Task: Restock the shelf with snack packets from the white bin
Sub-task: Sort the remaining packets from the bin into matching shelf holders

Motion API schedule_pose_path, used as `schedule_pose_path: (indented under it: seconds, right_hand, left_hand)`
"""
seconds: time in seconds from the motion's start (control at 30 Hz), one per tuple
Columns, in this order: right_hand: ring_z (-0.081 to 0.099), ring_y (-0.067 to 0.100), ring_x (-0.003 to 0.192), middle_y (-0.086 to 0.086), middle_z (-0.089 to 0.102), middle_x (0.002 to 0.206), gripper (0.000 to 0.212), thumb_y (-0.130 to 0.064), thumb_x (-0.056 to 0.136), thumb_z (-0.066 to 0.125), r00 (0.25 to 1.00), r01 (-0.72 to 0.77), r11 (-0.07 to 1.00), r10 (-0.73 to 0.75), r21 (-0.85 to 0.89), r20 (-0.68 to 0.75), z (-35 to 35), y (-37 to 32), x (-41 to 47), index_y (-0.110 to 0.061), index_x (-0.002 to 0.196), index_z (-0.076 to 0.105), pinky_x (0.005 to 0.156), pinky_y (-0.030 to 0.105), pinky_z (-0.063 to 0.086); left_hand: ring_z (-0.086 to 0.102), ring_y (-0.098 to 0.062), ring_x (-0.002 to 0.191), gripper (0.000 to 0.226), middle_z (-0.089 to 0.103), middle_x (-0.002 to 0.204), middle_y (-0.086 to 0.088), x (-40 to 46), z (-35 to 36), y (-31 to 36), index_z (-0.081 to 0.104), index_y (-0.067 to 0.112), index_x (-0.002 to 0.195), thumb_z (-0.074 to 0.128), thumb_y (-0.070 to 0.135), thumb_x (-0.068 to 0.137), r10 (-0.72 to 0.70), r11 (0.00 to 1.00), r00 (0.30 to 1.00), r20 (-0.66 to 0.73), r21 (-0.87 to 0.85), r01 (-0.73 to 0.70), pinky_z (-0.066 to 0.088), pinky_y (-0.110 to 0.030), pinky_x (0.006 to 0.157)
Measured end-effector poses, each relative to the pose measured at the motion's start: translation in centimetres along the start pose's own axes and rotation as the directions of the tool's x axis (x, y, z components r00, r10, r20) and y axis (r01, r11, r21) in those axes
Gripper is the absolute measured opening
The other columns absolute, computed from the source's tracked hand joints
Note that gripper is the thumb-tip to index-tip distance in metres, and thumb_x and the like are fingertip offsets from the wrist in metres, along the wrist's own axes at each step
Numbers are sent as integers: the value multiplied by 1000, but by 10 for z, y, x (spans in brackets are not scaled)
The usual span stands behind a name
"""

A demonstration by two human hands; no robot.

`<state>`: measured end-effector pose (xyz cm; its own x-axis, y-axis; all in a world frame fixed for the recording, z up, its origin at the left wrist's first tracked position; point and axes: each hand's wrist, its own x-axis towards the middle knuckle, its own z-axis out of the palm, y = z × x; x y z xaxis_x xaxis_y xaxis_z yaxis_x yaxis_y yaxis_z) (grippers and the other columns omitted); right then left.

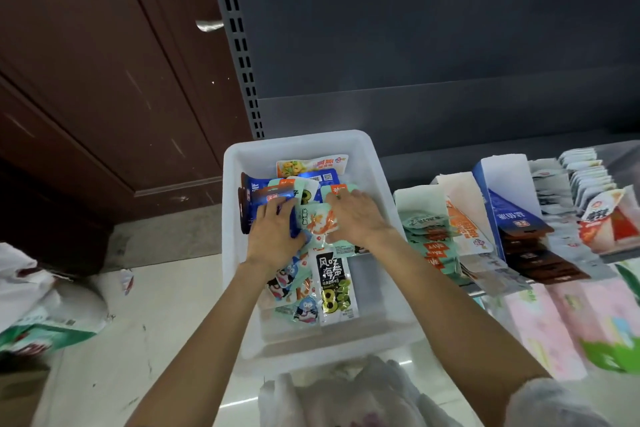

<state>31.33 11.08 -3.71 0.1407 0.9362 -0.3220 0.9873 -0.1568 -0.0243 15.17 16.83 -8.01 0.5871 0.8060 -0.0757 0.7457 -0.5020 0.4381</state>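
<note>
Both hands lie in the white plastic bin (375, 170): your left hand (273, 230) presses blue foil packets (258, 199) with flat fingers, and your right hand (353, 215) rests loosely on the pale green packets (317, 222). Neither grips yet. Gather one matching stack before lifting.

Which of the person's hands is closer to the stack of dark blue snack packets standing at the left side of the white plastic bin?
Left. The left hand rests right against the dark blue snack packets in the white plastic bin; the right hand lies further right, on pale green packets.
</note>
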Motion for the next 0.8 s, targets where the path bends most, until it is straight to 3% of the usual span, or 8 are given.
schedule_pose_path:
  seconds: [0.1, 0.17, 0.3, 0.37, 0.47, 0.63, 0.7, 0.8]
  right_hand:
    - [53, 24, 112, 6, 54, 125, 63, -31, 79, 74, 997, 70, 971, -64, 229, -32, -17, 1, -24, -15, 131, 42, 89, 35, 42]
    - [54, 21, 113, 2, 56, 127, 62, -24, 79, 74, 993, 106, 936, -79, 335, -92, -30, 5, -43, -19, 133, 45, 90, 33, 43]
    - [57, 4, 89, -10, 56, 107, 40, -12, 76, 76, 936, 88, 724, 174, 684, -305, -45, 26, -82, -25, 108, 56, 75, 20, 52]
    - [60, 3, 92, -14, 59, 108, 41, -13, 76, 77, 930, 35, 492, 303, 870, -208, -47, 43, -100, -25, 109, 55, 72, 16, 53]
    - [68, 10, 90, -5, 71, 102, 29, -12, 80, 72, 965, 11, 211, 255, 977, -66, -41, 57, -120, -19, 106, 63, 68, 21, 55]
    - [67, -3, 78, -14, 70, 90, 23, -9, 82, 69, 927, 64, 238, 345, 969, -145, -22, 54, -136, -19, 103, 64, 61, 12, 51]
    - [66, -6, 75, -16, 68, 87, 18, -11, 84, 68, 831, 86, 319, 500, 944, -244, -19, 59, -142, -24, 96, 63, 59, 11, 49]
    - [68, 7, 77, -11, 69, 84, 19, -10, 84, 69, 625, 175, 220, 728, 960, -281, -17, 82, -153, -28, 83, 63, 69, 26, 54]
  left_hand:
    - [21, -24, 138, 69, 31, 148, -4, -1, -11, 6, 41, 20, 140, 68, 35, 78, 284, 935, 955, -89, -195, -296, 24, -39, 111]
    - [34, -20, 131, 59, 46, 138, -4, -1, -23, 17, 48, 18, 134, 69, 30, 81, 370, 893, 929, -30, -263, -364, 30, -41, 111]
    - [59, -10, 99, 23, 65, 108, 2, -2, -41, 33, 66, 17, 108, 67, 22, 86, 319, 844, 943, 92, -480, -239, 50, -34, 87]
    - [63, -8, 97, 15, 67, 105, 3, -7, -46, 40, 67, 20, 99, 66, 19, 85, 262, 745, 956, 134, -658, -112, 53, -29, 84]
    - [66, -7, 94, 14, 69, 104, 6, -19, -46, 52, 67, 24, 95, 68, 17, 83, 180, 630, 960, 214, -775, 55, 55, -27, 80]
    - [68, -10, 90, 21, 69, 104, 3, -31, -32, 81, 66, 23, 101, 71, 20, 81, 23, 590, 984, 179, -797, 131, 56, -24, 72]
    - [65, -4, 85, 22, 67, 97, 8, -31, -25, 95, 63, 25, 103, 70, 21, 82, -50, 652, 998, 39, -756, 62, 50, -12, 65]
    - [61, -2, 88, 31, 64, 104, 8, -24, -16, 111, 58, 25, 112, 68, 18, 84, -54, 708, 994, -97, -706, -30, 47, -11, 73]
